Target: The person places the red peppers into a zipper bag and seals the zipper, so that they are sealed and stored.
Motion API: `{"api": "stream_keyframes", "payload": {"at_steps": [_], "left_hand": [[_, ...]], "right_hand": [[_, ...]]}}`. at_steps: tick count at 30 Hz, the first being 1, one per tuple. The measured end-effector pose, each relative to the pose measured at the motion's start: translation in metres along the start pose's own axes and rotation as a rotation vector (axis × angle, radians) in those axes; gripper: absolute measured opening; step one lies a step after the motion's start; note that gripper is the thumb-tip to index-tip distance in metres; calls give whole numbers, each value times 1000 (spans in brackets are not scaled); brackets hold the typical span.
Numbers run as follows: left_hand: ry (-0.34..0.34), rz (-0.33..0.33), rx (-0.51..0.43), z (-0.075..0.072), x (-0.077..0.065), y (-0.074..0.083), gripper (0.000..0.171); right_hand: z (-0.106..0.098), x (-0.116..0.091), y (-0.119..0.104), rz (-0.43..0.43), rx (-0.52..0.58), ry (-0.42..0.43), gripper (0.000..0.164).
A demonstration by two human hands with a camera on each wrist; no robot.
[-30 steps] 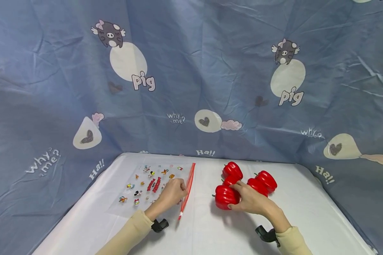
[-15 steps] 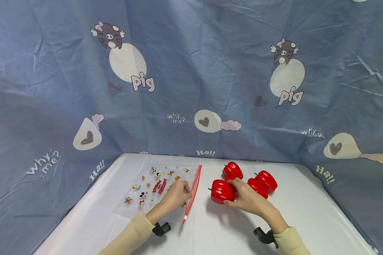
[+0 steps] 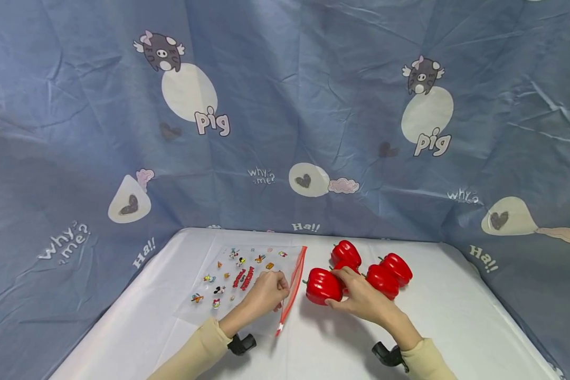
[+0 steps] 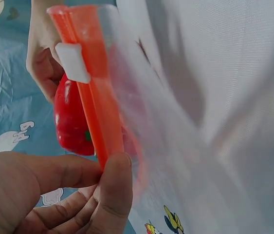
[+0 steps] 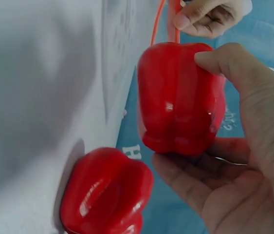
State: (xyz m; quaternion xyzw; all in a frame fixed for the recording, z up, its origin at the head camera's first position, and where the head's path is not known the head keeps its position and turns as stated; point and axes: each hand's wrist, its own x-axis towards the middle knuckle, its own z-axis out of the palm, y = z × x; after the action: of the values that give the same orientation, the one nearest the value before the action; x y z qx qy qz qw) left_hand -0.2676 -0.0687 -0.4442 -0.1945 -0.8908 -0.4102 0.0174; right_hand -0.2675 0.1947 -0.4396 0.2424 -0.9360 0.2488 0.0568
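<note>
Thumb and forefinger of my left hand [image 4: 73, 195] pinch the orange-red zip edge of a clear printed slider bag [image 3: 228, 282]. A white slider [image 4: 73, 62] sits near one end of that edge, and the bag's mouth looks parted in the left wrist view. My right hand [image 3: 363, 301] grips a red bell pepper [image 5: 178, 97] between thumb and fingers. This pepper is raised off the table, its green stem pointing toward the bag's mouth, a short gap away from it in the head view. Its stem is hidden in the right wrist view.
More red bell peppers lie beyond and right of my right hand: one at the back [image 3: 345, 253], a pair at the right [image 3: 397, 268]. The white-covered table [image 3: 437, 327] ends at a blue printed curtain [image 3: 266, 116].
The right hand has lifted the bell pepper and carried it left, toward the bag. My left hand has drawn the bag's zip edge rightward, so the gap between them has narrowed.
</note>
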Motion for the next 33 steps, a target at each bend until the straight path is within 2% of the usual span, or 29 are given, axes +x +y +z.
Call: {"api": "stream_keyframes", "payload": {"at_steps": [10, 13, 25, 33], "left_hand": [[-33, -6, -25, 2, -1, 2, 9], [-33, -4, -28, 3, -2, 3, 10], [9, 1, -16, 3, -2, 3, 12], [30, -13, -56, 7, -2, 3, 11]], "right_hand": [[13, 2, -6, -107, 54, 45, 63], [17, 1, -8, -127, 39, 44, 63], [24, 2, -7, -145, -14, 18, 61], [29, 0, -10, -149, -59, -11, 61]]}}
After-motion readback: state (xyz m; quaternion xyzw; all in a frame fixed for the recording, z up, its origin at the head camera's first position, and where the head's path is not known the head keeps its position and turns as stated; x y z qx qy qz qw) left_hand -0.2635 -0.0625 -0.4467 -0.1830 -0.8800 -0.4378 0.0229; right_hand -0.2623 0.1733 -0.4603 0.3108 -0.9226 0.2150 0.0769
